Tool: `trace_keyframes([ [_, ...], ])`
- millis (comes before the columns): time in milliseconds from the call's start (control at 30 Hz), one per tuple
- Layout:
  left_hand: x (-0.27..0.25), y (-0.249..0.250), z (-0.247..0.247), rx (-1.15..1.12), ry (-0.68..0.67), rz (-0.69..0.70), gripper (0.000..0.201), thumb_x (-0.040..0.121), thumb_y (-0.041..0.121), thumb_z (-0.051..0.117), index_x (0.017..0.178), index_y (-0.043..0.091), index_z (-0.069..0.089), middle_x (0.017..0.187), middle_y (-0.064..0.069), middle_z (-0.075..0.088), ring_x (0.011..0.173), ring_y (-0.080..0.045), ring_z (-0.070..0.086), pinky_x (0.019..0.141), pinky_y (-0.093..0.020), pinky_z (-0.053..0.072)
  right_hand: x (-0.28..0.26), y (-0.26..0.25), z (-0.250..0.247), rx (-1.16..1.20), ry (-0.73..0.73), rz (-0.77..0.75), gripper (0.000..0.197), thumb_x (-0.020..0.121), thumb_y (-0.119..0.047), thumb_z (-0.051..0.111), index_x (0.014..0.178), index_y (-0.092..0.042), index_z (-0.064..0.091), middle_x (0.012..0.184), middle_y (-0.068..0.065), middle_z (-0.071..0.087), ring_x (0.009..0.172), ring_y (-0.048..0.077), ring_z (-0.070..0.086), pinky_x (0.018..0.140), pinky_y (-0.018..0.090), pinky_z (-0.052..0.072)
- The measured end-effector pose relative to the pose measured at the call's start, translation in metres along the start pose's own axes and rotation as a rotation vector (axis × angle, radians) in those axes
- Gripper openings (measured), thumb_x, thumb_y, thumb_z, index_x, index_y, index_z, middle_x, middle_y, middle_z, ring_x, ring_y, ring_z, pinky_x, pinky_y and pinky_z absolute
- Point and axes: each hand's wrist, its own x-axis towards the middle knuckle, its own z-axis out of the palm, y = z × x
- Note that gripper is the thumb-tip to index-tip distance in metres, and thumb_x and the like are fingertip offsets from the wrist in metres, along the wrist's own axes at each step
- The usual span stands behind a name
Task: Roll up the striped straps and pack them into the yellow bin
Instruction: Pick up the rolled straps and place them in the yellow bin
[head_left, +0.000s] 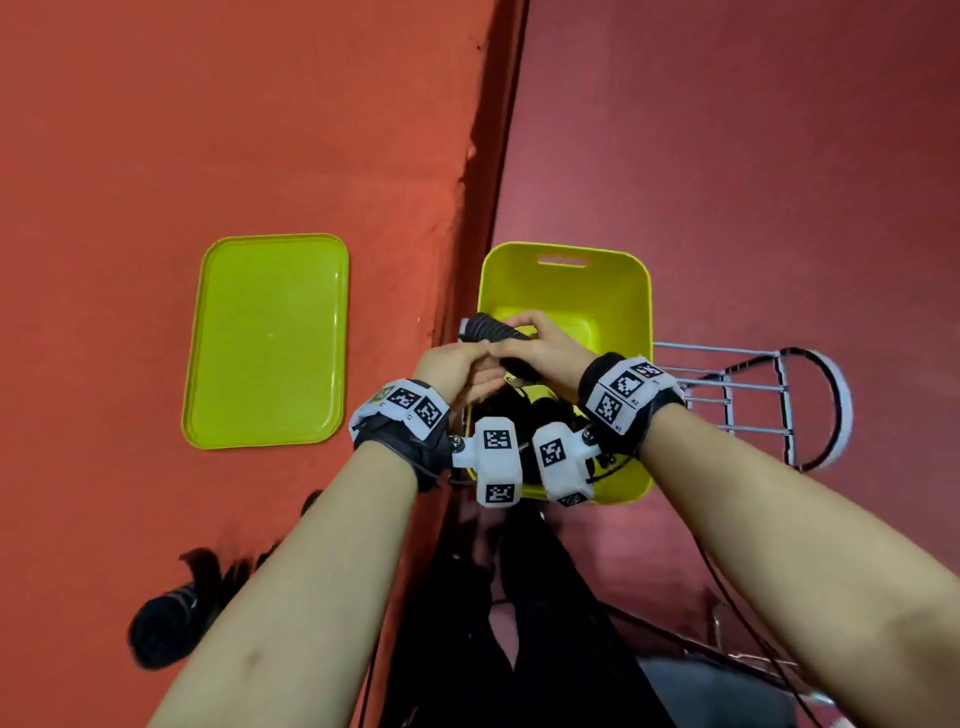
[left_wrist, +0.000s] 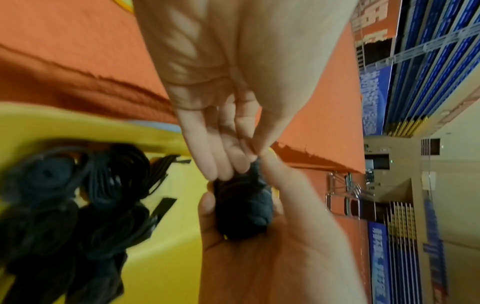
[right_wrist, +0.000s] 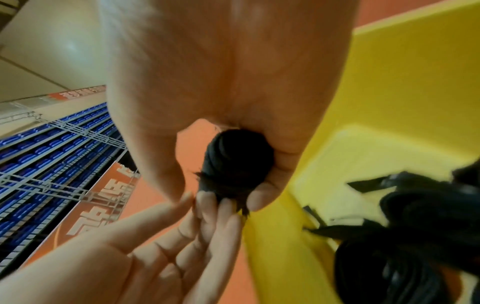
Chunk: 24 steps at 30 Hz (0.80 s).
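Black woven webbing, faintly ribbed with pale stripes, forms a tight roll (head_left: 491, 329) held above the yellow bin (head_left: 641, 312), towards its nine o'clock wall. The right hand (head_left: 540, 345) curls around the roll's body; the left hand's (head_left: 451, 364) fingers (right_wrist: 207, 207), fairly straight and close together, touch its frayed loose end. It looks light, soft and springy, likely to unwind if released, so gripping across the coil with the tail trapped seems wisest. More dark rolled straps (left_wrist: 64, 205) lie inside the smooth plastic bin at six o'clock. A glossy yellow lid (head_left: 267, 340) lies flat at nine o'clock.
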Motion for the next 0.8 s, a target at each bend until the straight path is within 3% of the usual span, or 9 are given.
trace_keyframes([
  [67,0.01,-0.004,0.026,0.073,-0.044,-0.03,0.022,0.099,0.015,0.045,0.08,0.009,0.056,0.056,0.0,0.062,0.06,-0.01,0.058,0.065,-0.021,0.053,-0.001,0.011,-0.03,-0.128,0.045,0.017,0.044,0.081,-0.014,0.072,0.112,-0.013,0.041,0.089,0.007,0.059,0.066,0.018,0.057,0.059,0.029,0.051],
  [167,0.026,-0.017,0.06,0.154,-0.08,-0.077,0.019,0.097,0.018,0.047,0.081,0.014,0.057,0.075,-0.001,0.059,0.067,-0.011,0.053,0.063,-0.022,0.047,0.001,0.03,-0.065,-0.419,0.193,0.048,0.038,0.083,-0.027,0.07,0.106,-0.01,0.045,0.1,0.013,0.06,0.083,0.03,0.065,0.075,0.043,0.056],
  [367,0.051,-0.043,0.059,0.238,0.047,-0.239,0.024,0.095,0.017,0.043,0.072,0.013,0.048,0.07,-0.001,0.051,0.059,-0.014,0.044,0.058,-0.025,0.041,0.014,0.063,-0.083,-0.799,0.352,0.12,0.044,0.091,-0.03,0.054,0.123,-0.001,0.046,0.121,0.02,0.05,0.109,0.035,0.053,0.086,0.039,0.045],
  [500,0.068,-0.052,0.04,0.225,0.025,-0.346,0.031,0.095,0.015,0.035,0.064,0.018,0.033,0.048,0.004,0.037,0.037,-0.011,0.03,0.04,-0.02,0.026,0.039,0.076,-0.064,-1.027,0.329,0.246,0.045,0.094,-0.031,0.052,0.126,-0.001,0.042,0.127,0.017,0.048,0.12,0.032,0.044,0.096,0.037,0.038],
  [567,0.072,-0.052,0.034,0.204,0.02,-0.362,0.031,0.094,0.012,0.033,0.063,0.019,0.03,0.048,0.005,0.032,0.032,-0.011,0.024,0.038,-0.018,0.02,0.051,0.079,-0.057,-1.03,0.325,0.345,0.046,0.093,-0.025,0.055,0.129,0.0,0.04,0.13,0.017,0.047,0.122,0.031,0.043,0.096,0.036,0.041],
  [700,0.08,-0.053,0.03,0.179,-0.024,-0.361,0.034,0.095,0.011,0.031,0.063,0.021,0.028,0.063,0.002,0.025,0.049,-0.011,0.02,0.047,-0.02,0.016,0.071,0.091,-0.052,-1.088,0.288,0.491,0.041,0.096,-0.018,0.05,0.131,0.002,0.04,0.133,0.018,0.043,0.121,0.028,0.048,0.096,0.033,0.045],
  [800,0.088,-0.056,0.025,0.142,-0.074,-0.396,0.035,0.097,0.012,0.026,0.063,0.021,0.025,0.055,0.004,0.026,0.045,-0.009,0.022,0.044,-0.019,0.015,0.081,0.107,-0.051,-1.095,0.274,0.492,0.03,0.096,-0.01,0.048,0.124,0.0,0.047,0.127,0.019,0.05,0.114,0.032,0.054,0.085,0.035,0.047],
])
